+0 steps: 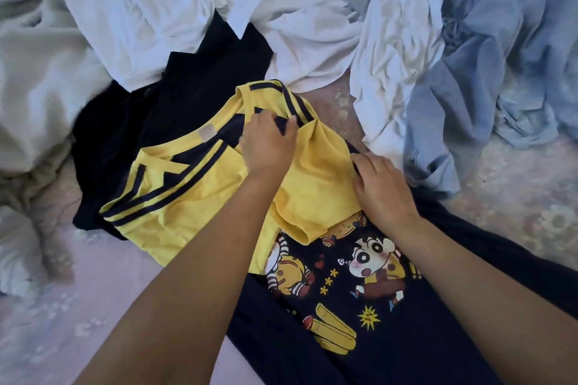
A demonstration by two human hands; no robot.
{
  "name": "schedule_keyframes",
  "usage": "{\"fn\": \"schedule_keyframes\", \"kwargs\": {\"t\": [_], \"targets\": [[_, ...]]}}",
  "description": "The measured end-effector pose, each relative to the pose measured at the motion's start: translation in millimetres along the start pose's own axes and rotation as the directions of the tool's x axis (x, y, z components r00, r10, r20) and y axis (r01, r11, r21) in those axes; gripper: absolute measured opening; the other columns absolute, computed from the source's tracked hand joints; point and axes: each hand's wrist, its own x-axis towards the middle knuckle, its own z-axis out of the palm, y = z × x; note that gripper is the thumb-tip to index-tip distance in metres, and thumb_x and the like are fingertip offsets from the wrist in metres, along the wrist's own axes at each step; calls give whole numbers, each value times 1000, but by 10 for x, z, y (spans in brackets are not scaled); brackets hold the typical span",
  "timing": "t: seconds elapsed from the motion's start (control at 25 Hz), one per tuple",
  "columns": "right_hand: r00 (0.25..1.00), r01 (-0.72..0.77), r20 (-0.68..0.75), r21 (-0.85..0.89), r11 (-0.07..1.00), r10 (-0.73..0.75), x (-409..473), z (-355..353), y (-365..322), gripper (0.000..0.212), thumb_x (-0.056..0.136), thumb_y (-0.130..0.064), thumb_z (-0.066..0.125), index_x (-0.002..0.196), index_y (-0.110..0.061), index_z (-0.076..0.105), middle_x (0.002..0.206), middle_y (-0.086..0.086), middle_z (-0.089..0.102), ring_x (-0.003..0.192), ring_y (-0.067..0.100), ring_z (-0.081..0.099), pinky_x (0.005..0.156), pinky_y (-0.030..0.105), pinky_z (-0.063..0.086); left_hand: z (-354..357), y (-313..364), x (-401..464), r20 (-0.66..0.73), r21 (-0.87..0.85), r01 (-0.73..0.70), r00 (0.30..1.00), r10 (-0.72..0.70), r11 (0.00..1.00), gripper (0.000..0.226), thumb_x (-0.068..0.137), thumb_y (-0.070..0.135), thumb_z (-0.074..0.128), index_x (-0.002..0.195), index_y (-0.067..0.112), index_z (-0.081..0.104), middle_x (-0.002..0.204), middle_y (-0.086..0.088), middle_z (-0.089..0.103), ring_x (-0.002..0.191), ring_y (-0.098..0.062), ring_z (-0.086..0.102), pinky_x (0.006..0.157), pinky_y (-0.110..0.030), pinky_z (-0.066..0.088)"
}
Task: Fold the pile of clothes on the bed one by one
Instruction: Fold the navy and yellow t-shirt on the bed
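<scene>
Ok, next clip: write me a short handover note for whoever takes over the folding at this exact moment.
Left hand pinches the striped edge of the yellow shirt near its collar.
Right hand rests on the shirt's right edge, fingers curled at the dark trim.
The yellow shirt lies partly folded over a navy cartoon-print shirt on the bed.
Done: no finished folded stack is visible.
Left: finish the yellow shirt, then the navy one, the black garment, the white clothes and the blue clothes.

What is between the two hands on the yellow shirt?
In the head view, only rumpled cloth of the yellow navy-striped shirt lies between the left hand and the right hand.
</scene>
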Motion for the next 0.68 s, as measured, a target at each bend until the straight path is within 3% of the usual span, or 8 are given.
{"fn": "schedule_keyframes", "kwargs": {"t": [0.08,0.16,0.28,0.44,0.56,0.6,0.64,0.68], "targets": [[991,-88,94,-69,994,95,74,49,152,40,96,-17,49,134,-4,47,134,16,48,121,35,45,98,45,38,158,173,150,258,142,-50,966,12,989,50,91,53,51,115,9,52,115,-8,56,108,-28,54,91,-44,44],[976,-115,184,-41,993,120,88,89,199,46,99,-24,43,142,-9,36,142,12,40,127,30,37,101,40,33,273,243,145,375,203,-32,926,-48,979,44,90,45,58,114,9,50,112,-8,57,108,-29,54,80,-40,46],[968,-149,209,18,989,142,91,109,233,50,99,-31,43,144,-12,31,140,12,41,125,30,38,99,39,35,139,72,-22,264,72,126,954,-141,989,21,94,26,58,95,8,47,86,-1,50,90,-25,55,67,-32,36],[967,-96,235,-17,995,97,47,88,301,54,96,-34,49,143,-11,34,135,12,45,123,29,41,100,40,38,-61,-234,-141,369,213,228,882,-294,950,20,95,23,50,106,7,51,89,-1,48,84,-23,52,65,-30,39],[999,35,-23,48,998,-34,-108,88,291,38,90,-22,59,122,-1,56,113,16,59,102,35,56,85,46,51,35,-3,102,296,-16,278,919,-261,961,40,96,41,46,77,6,52,69,-1,48,62,-19,48,49,-29,31],[986,-6,-163,130,992,28,-226,96,242,30,90,-21,57,112,-1,61,104,15,61,94,33,58,80,44,53,93,87,185,261,-7,255,934,-245,967,44,94,46,46,79,6,54,73,-5,53,65,-22,54,51,-29,34],[953,-125,-229,301,945,198,-360,75,139,24,92,-21,54,107,-3,61,100,11,61,92,30,57,79,43,51,153,168,238,240,71,203,947,-214,977,48,93,50,48,93,3,58,88,-10,59,79,-26,59,57,-30,40],[874,-296,-189,522,800,447,-489,52,2,21,93,-22,54,107,-7,58,99,7,60,94,26,56,82,42,49,241,214,287,232,212,135,955,-184,968,53,92,51,49,111,2,55,106,-13,59,96,-30,60,67,-34,46]]}}
